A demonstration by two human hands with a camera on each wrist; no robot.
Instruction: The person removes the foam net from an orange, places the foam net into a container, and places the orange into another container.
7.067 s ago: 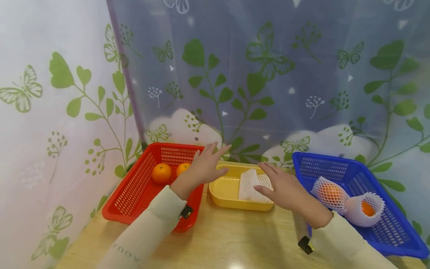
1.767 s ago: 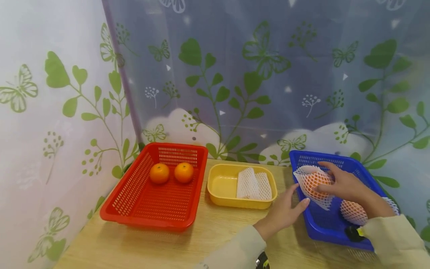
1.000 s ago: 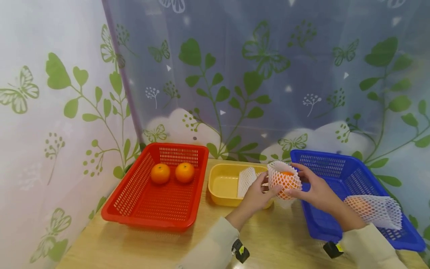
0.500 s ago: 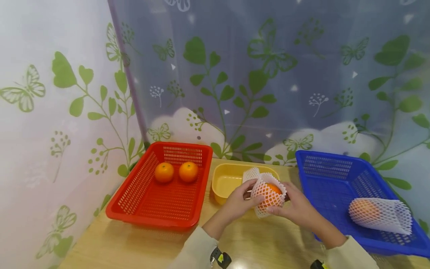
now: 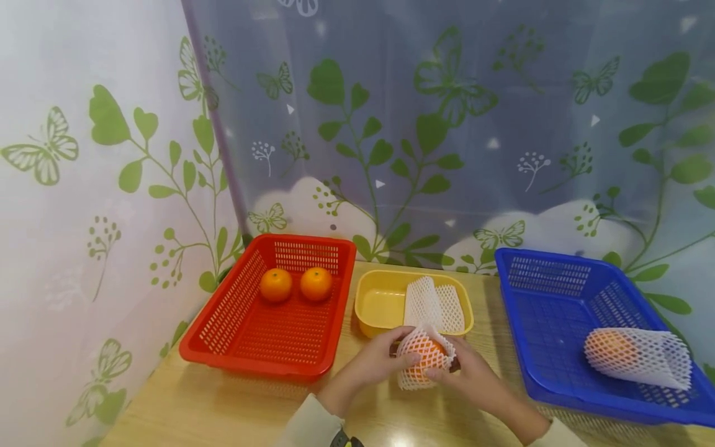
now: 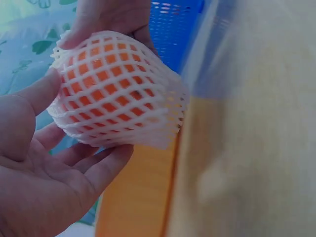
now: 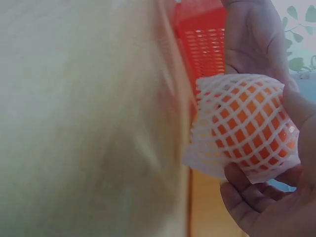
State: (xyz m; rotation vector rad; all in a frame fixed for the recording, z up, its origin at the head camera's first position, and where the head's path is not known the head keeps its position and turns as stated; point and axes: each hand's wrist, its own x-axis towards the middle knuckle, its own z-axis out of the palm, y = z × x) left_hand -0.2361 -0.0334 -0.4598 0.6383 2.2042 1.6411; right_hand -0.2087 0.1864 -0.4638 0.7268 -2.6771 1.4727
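Both hands hold one orange (image 6: 106,91) in a white foam net sleeve (image 5: 416,366), over the wooden table just in front of the yellow tray. My left hand (image 5: 380,358) grips it from the left, thumb on the near side and fingers curled behind. From the other side my right hand (image 5: 466,374) holds it the same way, with its thumb near the left one. Bare orange peel shows at the net's upper right opening in the head view. In the right wrist view the net's loose end (image 7: 205,160) hangs past the fruit on the left.
The yellow tray (image 5: 371,310) holds flattened foam nets (image 5: 422,302). A red basket (image 5: 268,369) on the left contains two bare oranges (image 5: 316,284). At the right, a blue basket (image 5: 550,323) has another netted orange (image 5: 614,351) inside. A patterned curtain (image 5: 385,124) hangs behind.
The right hand took the netted orange from the blue basket, and the left hand joined in gripping it. Both hands then brought it left and nearer, to in front of the yellow tray.
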